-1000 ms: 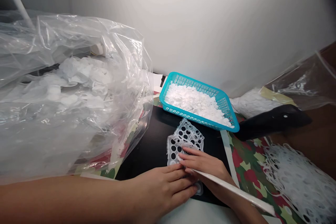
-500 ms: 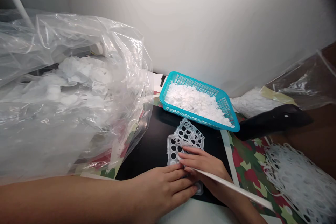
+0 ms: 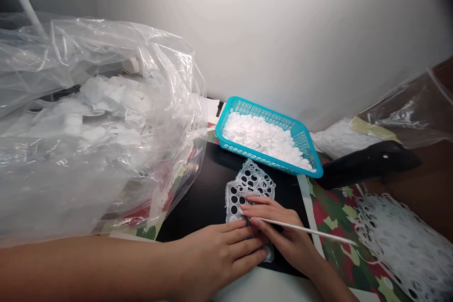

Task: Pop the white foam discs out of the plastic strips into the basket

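While your left hand (image 3: 228, 249) lies flat with its fingers stretched out side by side, pressing on the near part of a translucent plastic sheet punched with round holes (image 3: 242, 189), your right hand (image 3: 283, 224) pinches a long, thin white stick (image 3: 311, 231) just beside it, as the head view shows. The stick's working tip is hidden among your fingers, so you cannot tell from here exactly where it meets the sheet. That sheet lies on a flat black board (image 3: 194, 203), just in front of a turquoise plastic lattice basket (image 3: 257, 157) that holds a broad heap of small white discs (image 3: 264, 134). Judging by the dark openings at the sheet's far end, that part looks finished; the near end, where a round piece shows by your left fingertips, seems to have some left, though your hands cover most of it. To your right, a tangled pile of translucent perforated sheets (image 3: 410, 247) rests on a red and green camouflage-patterned covering (image 3: 336, 212), and it appears to be finished work. To your left bulges a large clear plastic bag (image 3: 88, 179) with whitish pieces showing through it; whether those are untouched is unclear.
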### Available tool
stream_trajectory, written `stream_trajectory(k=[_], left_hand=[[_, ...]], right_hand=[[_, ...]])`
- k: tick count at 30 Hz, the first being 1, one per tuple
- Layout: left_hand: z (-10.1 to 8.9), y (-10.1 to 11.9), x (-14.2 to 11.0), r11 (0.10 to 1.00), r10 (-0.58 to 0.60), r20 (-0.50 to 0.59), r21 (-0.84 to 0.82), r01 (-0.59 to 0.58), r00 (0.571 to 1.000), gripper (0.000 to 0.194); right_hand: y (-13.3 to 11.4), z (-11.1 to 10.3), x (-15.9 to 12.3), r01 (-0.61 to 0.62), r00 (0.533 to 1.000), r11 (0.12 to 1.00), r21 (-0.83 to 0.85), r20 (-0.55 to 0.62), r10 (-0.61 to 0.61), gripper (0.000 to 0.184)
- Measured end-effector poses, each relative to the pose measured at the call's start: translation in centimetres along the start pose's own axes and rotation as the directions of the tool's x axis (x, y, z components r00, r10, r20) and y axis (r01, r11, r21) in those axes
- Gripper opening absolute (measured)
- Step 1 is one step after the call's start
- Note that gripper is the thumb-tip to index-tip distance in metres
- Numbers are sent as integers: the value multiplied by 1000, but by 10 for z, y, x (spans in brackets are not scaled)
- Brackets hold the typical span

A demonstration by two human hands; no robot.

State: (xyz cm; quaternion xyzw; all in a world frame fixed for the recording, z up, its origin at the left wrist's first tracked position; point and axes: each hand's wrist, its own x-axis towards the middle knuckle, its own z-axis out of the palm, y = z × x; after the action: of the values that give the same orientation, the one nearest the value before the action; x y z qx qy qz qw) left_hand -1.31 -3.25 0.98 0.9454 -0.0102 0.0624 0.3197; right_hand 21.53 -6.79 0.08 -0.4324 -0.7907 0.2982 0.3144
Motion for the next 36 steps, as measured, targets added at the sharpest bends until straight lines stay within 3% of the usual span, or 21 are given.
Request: stream_trajectory(k=[4,7,11,15,18,23,29,36], left_hand=[[0,0,-1,1000,6,7,-8,-6,1000,77],[4,-1,-1,1000,4,-13,2,-4,1000,76],[10,-3,1,999,9,-50,44,-6,999,75],[13,-3,3,994,7,-56,105,-1,998,77],[12,-3,3,994,18,-52,111,-12,998,81],[6,-1,-1,999,5,-4,44,-5,1000,81],[1,0,-2,999,9,36,35,-10,999,78],[2,-1,-3,1000,20,11,20,-20,1000,76]], right_hand=[[-3,-2,1,34,999,997,-70,3,-34,27],[0,-3,1,134,991,974,-181,36,-130,25],[6,-1,-2,318,948,859,-400,111,-299,25],[4,5,-1,392,909,731,-558,111,-402,26],[1,8,-1,369,914,726,-581,86,-396,28],[6,1,-5,235,957,815,-529,-21,-290,38],[9,-9,-7,159,964,867,-472,-117,-241,45],[9,-14,-2,108,934,811,-575,-220,-281,43]])
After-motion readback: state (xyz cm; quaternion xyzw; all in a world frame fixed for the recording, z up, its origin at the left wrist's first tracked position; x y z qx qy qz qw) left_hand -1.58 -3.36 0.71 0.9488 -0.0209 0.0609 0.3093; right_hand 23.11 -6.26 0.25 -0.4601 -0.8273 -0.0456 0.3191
